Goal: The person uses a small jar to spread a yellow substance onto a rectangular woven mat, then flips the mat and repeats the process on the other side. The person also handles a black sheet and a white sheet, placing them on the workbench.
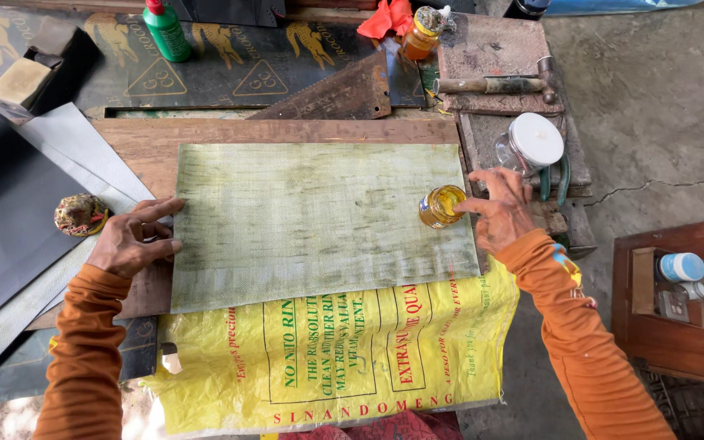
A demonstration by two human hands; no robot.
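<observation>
A greenish woven sheet point(311, 220) lies flat on a wooden board point(148, 147). My left hand point(132, 240) presses on the sheet's left edge, fingers spread. At the sheet's right edge stands a small open jar of yellow liquid point(442, 205); my right hand point(500, 208) has its fingertips on the jar's side. Both arms wear orange sleeves.
A yellow printed sack point(336, 358) lies under the sheet's near side. A clear jar with a white lid point(533, 143) and pliers point(554, 181) sit right of my right hand. Behind are a saw point(344, 94), hammer point(490, 84), green bottle point(165, 31) and orange bottle point(420, 37). Black and grey sheets point(18, 212) lie left.
</observation>
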